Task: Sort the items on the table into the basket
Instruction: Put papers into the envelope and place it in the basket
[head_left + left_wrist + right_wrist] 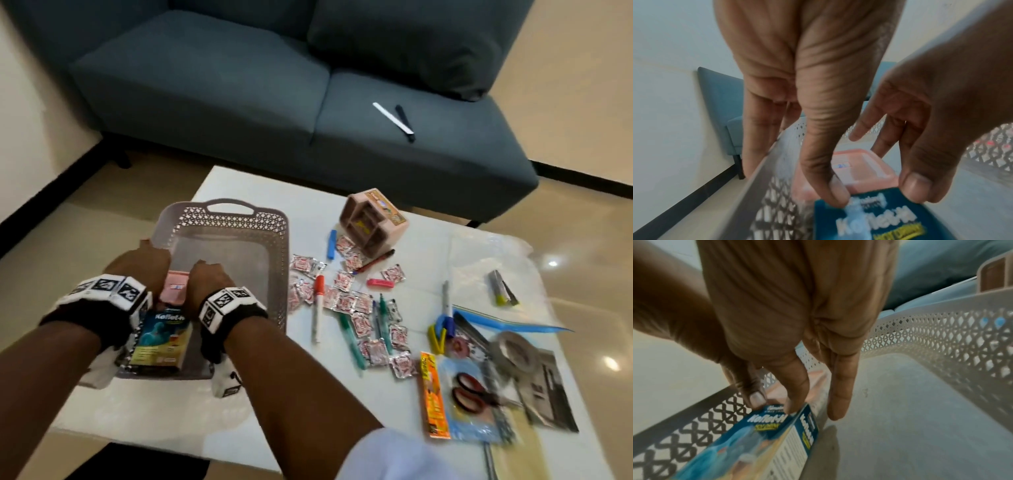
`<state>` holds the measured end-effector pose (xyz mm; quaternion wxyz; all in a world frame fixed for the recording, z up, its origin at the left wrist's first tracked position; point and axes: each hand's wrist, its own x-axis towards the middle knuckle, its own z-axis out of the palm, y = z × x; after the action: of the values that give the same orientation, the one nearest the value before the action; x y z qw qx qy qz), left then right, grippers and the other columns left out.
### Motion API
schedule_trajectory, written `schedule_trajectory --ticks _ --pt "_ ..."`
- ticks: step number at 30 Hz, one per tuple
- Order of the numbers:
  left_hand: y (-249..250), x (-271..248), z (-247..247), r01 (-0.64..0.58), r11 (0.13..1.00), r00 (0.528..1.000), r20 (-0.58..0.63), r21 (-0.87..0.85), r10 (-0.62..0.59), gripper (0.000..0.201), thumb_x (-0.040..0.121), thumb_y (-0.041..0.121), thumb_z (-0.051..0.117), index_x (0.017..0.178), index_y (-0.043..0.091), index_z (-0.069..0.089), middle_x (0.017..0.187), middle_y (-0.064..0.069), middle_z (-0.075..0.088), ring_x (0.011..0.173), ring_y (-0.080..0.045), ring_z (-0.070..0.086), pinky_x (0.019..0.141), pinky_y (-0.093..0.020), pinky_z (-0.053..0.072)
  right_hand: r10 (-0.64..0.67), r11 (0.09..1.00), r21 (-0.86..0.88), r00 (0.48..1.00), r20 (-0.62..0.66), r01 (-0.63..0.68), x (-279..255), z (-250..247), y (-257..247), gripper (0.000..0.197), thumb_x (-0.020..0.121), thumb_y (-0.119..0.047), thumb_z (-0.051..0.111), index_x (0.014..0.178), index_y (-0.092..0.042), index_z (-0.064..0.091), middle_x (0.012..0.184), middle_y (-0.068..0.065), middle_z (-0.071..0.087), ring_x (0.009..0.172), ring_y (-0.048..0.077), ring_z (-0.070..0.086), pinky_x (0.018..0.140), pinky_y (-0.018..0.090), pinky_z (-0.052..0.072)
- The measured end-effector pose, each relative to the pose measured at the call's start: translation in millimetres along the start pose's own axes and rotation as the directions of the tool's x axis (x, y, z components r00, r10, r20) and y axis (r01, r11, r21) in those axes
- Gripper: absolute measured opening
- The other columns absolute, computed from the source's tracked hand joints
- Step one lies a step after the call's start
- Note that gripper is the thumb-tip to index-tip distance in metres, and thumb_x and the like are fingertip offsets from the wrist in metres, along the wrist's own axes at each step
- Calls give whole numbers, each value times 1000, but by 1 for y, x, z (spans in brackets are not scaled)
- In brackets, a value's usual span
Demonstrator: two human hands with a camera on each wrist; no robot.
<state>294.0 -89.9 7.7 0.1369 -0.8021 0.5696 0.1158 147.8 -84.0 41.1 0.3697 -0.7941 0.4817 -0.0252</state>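
Note:
The grey lattice basket stands on the left of the white table. Inside it, along its left wall, lie a blue Koflet-H box and, just beyond it, a pink lidded box. My left hand reaches over that wall: its thumb touches the blue box's far end, while its fingers hang outside the wall. My right hand is inside the basket. Its thumb rests on the same end of the box, and a straight finger points down beside it.
Right of the basket lie several red-and-white sachets, pens, a red-capped marker, a tipped pink organiser, packed scissors and a tape roll. A blue sofa stands behind the table.

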Motion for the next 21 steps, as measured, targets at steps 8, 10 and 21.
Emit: schedule_trajectory --ticks 8,10,21 --pt "87 -54 -84 -270 962 940 -203 45 273 61 67 26 83 123 25 59 126 -12 60 109 -27 63 88 -39 54 -45 998 -48 975 -216 36 -59 -94 23 42 88 -26 69 124 -9 58 122 11 63 114 26 59 93 33 46" --pt "125 -72 -102 -355 935 902 -254 18 348 74 59 25 87 126 34 57 133 -12 57 118 -27 60 90 -42 54 58 998 28 962 -267 -52 -86 -117 40 55 80 -28 77 128 -11 56 124 12 63 115 29 60 93 35 48" --pt "299 -182 -21 -514 854 853 62 -83 519 61 75 38 79 126 17 55 130 -12 58 118 -28 58 97 -35 48 491 853 -36 823 -287 -521 -206 -104 210 59 69 -39 73 121 -18 55 125 14 60 121 36 54 99 44 45"
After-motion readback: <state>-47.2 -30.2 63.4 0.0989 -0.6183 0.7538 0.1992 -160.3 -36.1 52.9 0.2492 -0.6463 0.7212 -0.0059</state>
